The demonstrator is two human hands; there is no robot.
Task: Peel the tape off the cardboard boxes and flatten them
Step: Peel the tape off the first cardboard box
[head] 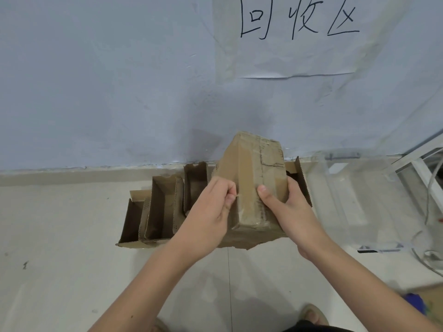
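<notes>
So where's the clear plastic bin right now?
In the head view, the clear plastic bin sits on the floor at the right, against the wall, just right of the taped box held in both hands.

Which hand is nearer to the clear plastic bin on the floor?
Right. The right hand grips the cardboard box's side facing the clear plastic bin; the left hand pinches at the box's far side, away from it.

Open boxes (165, 207) left, clear bin (354, 195) right.
</notes>
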